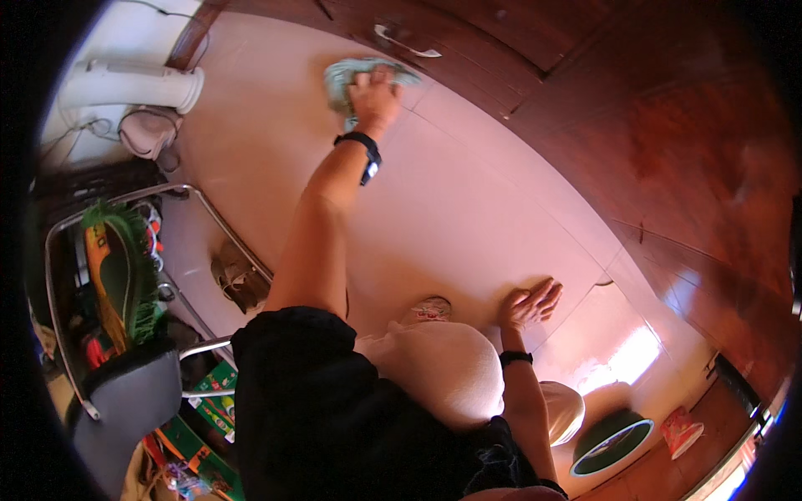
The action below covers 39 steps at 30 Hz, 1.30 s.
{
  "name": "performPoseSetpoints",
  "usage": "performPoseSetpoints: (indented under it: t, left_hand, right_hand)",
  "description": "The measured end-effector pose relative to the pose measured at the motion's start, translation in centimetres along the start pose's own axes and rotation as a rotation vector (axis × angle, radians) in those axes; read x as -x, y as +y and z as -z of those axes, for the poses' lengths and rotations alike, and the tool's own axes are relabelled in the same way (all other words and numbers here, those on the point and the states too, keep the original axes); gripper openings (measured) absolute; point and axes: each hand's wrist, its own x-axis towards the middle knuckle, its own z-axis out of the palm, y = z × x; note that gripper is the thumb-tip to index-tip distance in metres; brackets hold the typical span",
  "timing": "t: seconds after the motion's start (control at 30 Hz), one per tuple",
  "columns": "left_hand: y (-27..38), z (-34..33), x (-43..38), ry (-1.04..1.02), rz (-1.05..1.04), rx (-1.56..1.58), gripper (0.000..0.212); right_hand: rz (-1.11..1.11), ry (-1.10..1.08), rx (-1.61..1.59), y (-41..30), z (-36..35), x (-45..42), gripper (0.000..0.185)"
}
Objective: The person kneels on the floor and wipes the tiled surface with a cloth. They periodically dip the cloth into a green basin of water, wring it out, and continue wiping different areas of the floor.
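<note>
My left hand (376, 97) presses on a light green cloth (343, 76) against the tiled floor (451, 181), close to the foot of dark wooden panelling. The fingers are slightly blurred, bent over the cloth. Lower right, my right hand (531, 303) lies on the floor with its fingers spread and nothing in it. A dark band or watch is on each wrist. My knees, in pale trousers, show between and beside the arms, and one patterned shoe tip (432, 309) peeks out beyond the knee.
Dark wooden panelling (626, 125) with a metal handle (407, 42) borders the floor. At left stand a metal-framed chair (125, 388), brown shoes (237, 275), a white cylindrical object (135, 84) and cables. A dark green basin (611, 441) and a red patterned object (680, 432) are lower right.
</note>
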Motion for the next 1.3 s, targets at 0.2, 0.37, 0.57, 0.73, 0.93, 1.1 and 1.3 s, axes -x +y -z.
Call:
performPoseSetpoints:
  t: [0.2,0.37,0.57,0.73,0.93,1.1,1.3]
  left_hand:
    - [2.4,-0.4,-0.7,0.055,-0.131,0.05,0.036]
    - [15.1,1.7,6.7,0.214,-0.396,0.322,0.027]
    - [28.3,4.1,18.9,0.056,-0.727,0.717,0.024]
    - [27.0,8.2,25.9,-0.197,-1.151,0.857,0.023]
    - [12.4,9.6,25.5,-0.376,-0.925,1.024,0.014]
    - [0.2,10.1,22.4,-0.184,-0.441,0.828,0.009]
    - [3.6,12.2,22.1,-0.12,-0.438,0.665,0.06]
  right_hand:
    - [-0.021,-0.025,-0.019,-0.7,0.7,-0.1,0.069]
    - [-0.041,-0.015,-0.002,-0.3,0.4,-0.1,0.07]
    - [-0.027,-0.023,-0.02,-0.4,0.1,-0.2,0.071]
    - [-0.024,-0.031,-0.014,-0.4,0.4,-0.3,0.069]
    - [-0.12,-0.013,-0.181,0.1,0.4,-0.6,0.063]
    - [-0.073,0.056,-0.484,-3.5,0.4,-2.8,0.066]
    - [0.298,-0.142,-0.719,-15.8,3.0,-5.6,0.07]
